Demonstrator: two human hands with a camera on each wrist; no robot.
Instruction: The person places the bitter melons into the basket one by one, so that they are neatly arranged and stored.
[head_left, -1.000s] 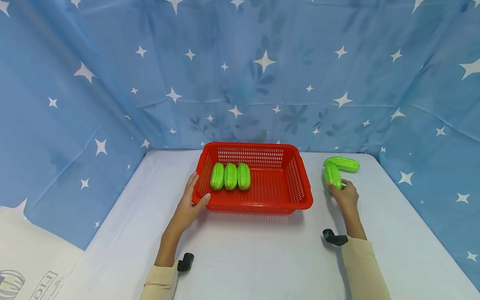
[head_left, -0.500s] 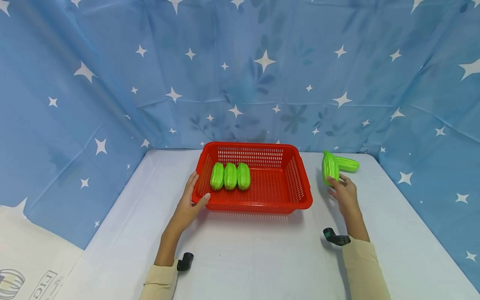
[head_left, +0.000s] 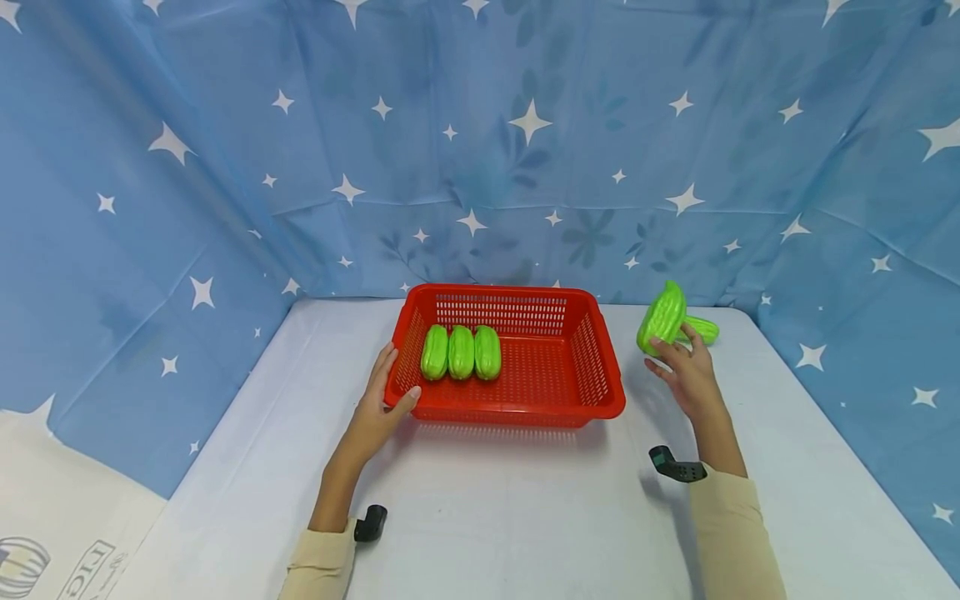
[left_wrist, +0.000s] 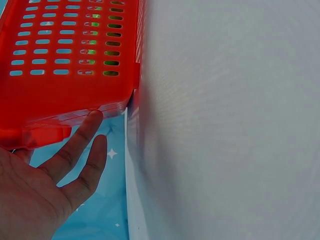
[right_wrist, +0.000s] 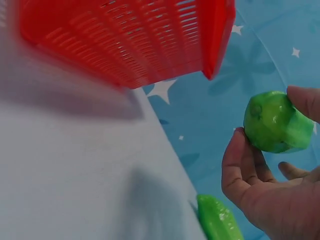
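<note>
Fingers [left_wrist: 90, 172] of the left hand [head_left: 375, 412] lie loosely straight and spread against the left wall of the red basket [head_left: 517, 411], with the thumb over its near left corner; nothing is clenched there, and light, even pressure should be enough to steady the rim without tipping it; inside, three green vegetables [head_left: 461, 352] lie side by side toward the left, leaving bare floor to their right; beyond the right rim, the held green vegetable [head_left: 663, 318] hangs over the white table [head_left: 510, 517], tilted with its upper tip leaning right; the right hand [head_left: 692, 375] pinches it between thumb and fingertips, near its lower part; such a low pinch on a smooth-looking skin could let it swivel, so a grip nearer its middle, thumb opposite the fingers, would likely hold better; behind it and to the right, the last green vegetable [head_left: 702, 331] lies on the table, partly hidden; good handling calls for lifting well clear of that one, levelling the tilt, and keeping above the rim if crossing it.
</note>
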